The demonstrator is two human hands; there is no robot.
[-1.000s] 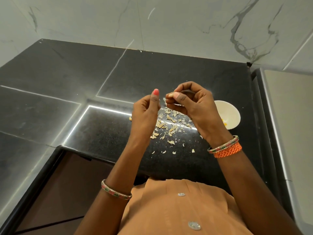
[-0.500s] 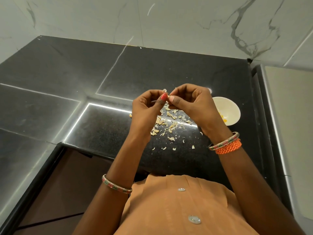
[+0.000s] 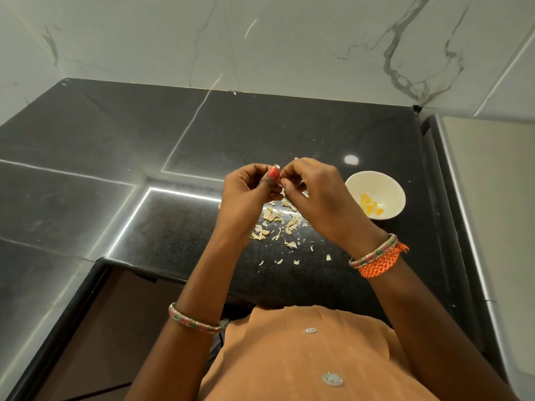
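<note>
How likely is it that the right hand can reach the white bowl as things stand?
Probably yes. The white bowl sits on the counter just beside the right hand, nothing between them. But it and the left hand pinch a small piece together.

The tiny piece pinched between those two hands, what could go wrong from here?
1. The tiny piece is held only by fingertips of the left hand and right hand, above the counter; it might slip and vanish among the husk flakes below.
2. Flakes lie near the counter's front edge; more could fall off.
3. The white bowl of yellow pieces sits close to the right hand; a stray move might nudge it.
</note>
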